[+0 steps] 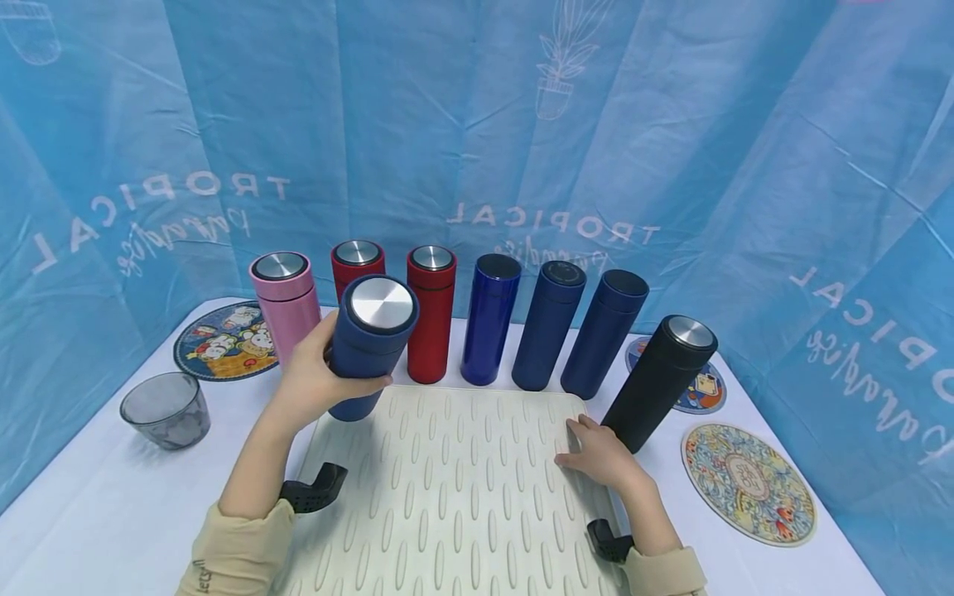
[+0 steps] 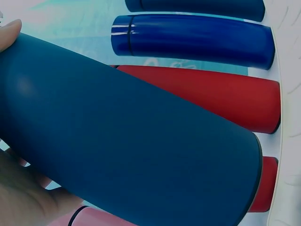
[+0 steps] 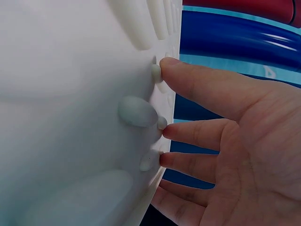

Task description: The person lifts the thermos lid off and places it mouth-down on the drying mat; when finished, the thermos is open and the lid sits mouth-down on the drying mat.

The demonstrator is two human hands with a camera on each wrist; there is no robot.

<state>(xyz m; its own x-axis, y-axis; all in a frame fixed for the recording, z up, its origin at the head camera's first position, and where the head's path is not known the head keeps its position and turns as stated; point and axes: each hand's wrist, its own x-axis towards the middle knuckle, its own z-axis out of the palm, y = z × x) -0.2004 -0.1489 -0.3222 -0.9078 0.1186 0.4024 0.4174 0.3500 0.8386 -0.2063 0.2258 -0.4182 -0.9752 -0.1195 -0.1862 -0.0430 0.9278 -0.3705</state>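
My left hand (image 1: 311, 374) grips a dark blue thermos flask (image 1: 370, 348) with a silver-topped lid, held tilted over the far left corner of a cream board (image 1: 462, 480) with raised oblong bumps. In the left wrist view the flask's smooth blue body (image 2: 136, 127) fills the middle, with thumb and fingers on either side of it. On the board's right part rests my right hand (image 1: 599, 451), fingertips down on the bumps and nothing in its grasp. Beside that hand a black flask (image 1: 656, 385) with a silver lid top stands on the table.
Behind the board stand a pink flask (image 1: 286, 302), two red flasks (image 1: 430, 319), a glossy blue flask (image 1: 488, 327) and two navy flasks (image 1: 547, 335). A grey glass bowl (image 1: 167, 410) and a round mat (image 1: 224, 341) lie left; patterned round mats (image 1: 749, 484) lie right.
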